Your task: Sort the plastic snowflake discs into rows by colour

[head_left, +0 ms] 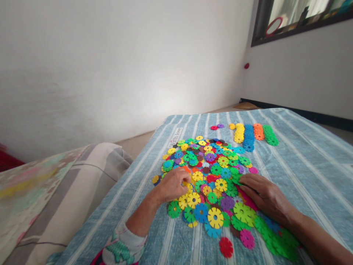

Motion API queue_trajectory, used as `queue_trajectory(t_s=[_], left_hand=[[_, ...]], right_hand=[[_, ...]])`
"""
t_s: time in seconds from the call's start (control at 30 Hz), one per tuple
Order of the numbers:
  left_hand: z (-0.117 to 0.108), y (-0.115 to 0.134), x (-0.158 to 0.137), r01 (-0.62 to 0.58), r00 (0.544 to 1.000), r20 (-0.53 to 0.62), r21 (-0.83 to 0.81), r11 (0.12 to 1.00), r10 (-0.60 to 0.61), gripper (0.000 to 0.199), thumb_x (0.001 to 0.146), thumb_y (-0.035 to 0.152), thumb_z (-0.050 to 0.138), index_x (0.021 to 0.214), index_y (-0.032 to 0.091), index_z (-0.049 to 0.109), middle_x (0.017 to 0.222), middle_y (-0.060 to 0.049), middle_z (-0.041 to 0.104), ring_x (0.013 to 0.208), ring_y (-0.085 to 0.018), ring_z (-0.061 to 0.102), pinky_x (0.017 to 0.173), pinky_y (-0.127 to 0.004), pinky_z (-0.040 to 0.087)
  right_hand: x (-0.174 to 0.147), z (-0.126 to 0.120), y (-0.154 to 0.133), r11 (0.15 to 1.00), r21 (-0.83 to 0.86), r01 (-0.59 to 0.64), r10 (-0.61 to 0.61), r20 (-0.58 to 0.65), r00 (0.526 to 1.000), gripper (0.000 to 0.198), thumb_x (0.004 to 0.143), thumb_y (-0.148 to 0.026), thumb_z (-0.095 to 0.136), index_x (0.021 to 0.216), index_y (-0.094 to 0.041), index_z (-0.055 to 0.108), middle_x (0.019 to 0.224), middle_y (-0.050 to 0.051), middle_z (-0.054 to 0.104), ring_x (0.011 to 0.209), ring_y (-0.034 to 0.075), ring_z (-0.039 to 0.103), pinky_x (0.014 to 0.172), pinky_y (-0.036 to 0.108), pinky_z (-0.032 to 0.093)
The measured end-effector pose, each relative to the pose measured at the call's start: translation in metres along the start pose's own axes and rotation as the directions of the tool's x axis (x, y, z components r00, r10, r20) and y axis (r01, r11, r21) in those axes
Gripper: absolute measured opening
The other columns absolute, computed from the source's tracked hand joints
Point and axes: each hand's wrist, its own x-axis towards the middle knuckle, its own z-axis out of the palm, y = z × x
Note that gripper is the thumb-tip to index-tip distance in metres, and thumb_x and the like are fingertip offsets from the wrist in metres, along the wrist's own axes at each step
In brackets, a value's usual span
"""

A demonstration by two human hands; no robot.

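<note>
A broad heap of flat, notched plastic snowflake discs (216,169) in many colours lies on a blue striped cloth. Over the heap's left side is my left hand (173,184), its fingers curled in a pinch close to yellow discs (193,200); whatever is between the fingertips is hidden. My right hand (261,191) rests at the heap's right edge, its fingers stretched forward and close together, with a green disc (236,179) at the fingertips. Below its wrist lies an overlapping row of green discs (275,237), partly covered by the forearm.
Toward the far right, discs lie in overlapping rows: yellow (239,133), blue (248,138), orange (258,131) and green (270,135). A red disc (226,247) sits near the front. The striped cloth (309,162) covers the surface; bedding (91,173) is at left, beside a white wall.
</note>
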Motion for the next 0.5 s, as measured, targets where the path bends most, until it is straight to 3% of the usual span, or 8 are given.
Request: queue_trajectory(t_s=[0.2, 0.5], left_hand=[[0.003, -0.0004, 0.0001, 0.016, 1.0, -0.001, 0.03, 0.999, -0.016, 0.013, 0.055, 0.006, 0.046, 0.059, 0.018, 0.049, 0.062, 0.002, 0.051, 0.063, -0.013, 0.048, 0.057, -0.021, 0.033], [-0.0004, 0.003, 0.0003, 0.001, 0.999, 0.05, 0.045, 0.999, -0.003, 0.018, 0.055, 0.008, 0.045, 0.066, 0.017, 0.055, 0.066, 0.002, 0.054, 0.062, -0.012, 0.049, 0.057, -0.021, 0.033]], right_hand=[[0.0, -0.0012, -0.0014, 0.999, -0.034, -0.004, 0.005, 0.037, 0.999, 0.025, 0.094, -0.03, 0.041, 0.096, -0.021, 0.064, 0.098, 0.007, 0.068, 0.09, 0.019, 0.064, 0.078, 0.034, 0.054], [0.0003, -0.0012, 0.0005, 0.999, -0.032, -0.003, 0.004, 0.014, 1.0, 0.028, 0.094, -0.028, 0.039, 0.091, -0.02, 0.065, 0.096, 0.008, 0.068, 0.088, 0.02, 0.064, 0.076, 0.034, 0.054]])
